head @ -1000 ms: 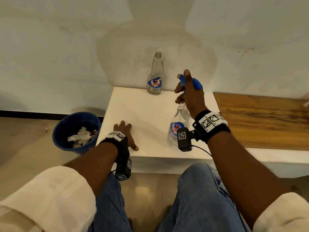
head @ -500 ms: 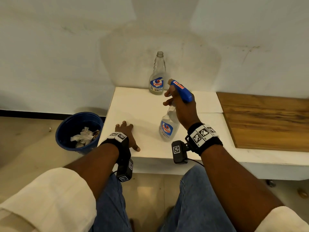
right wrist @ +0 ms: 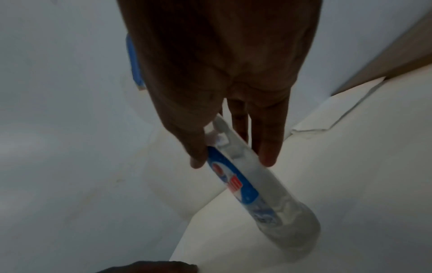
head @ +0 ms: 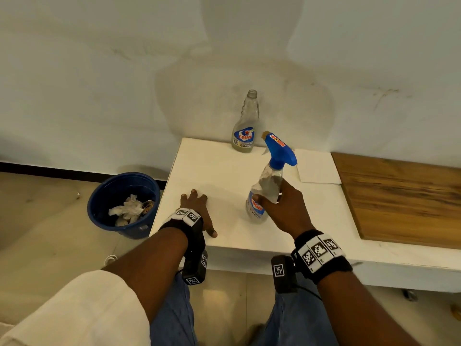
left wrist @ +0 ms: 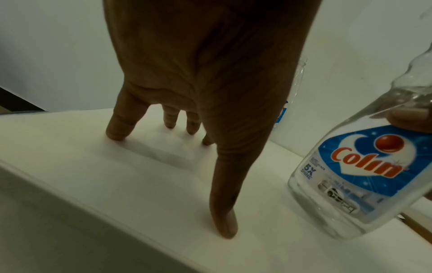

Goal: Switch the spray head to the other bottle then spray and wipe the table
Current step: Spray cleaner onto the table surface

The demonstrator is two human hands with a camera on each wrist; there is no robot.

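A clear Colin bottle (head: 257, 209) wearing the blue spray head (head: 279, 151) stands tilted on the white table (head: 224, 171), base down. My right hand (head: 270, 194) grips its body, thumb on the label and fingers round the far side; the right wrist view shows this bottle (right wrist: 252, 184) between thumb and fingers. At the table's back edge, by the wall, a second Colin bottle (head: 245, 126) stands upright with a bare neck. My left hand (head: 197, 203) rests on the table left of the held bottle (left wrist: 364, 175), fingers (left wrist: 117, 127) spread with tips down, holding nothing.
A white paper sheet (head: 316, 166) lies at the table's back right, beside a wooden board (head: 399, 196). A blue bin (head: 99, 196) with crumpled tissue stands on the floor left of the table. The wall is close behind.
My right hand has slid from the spray head and neck down to the bottle's body. The bottle has come down nearer to me, its base now on the table. The left hand stayed put.
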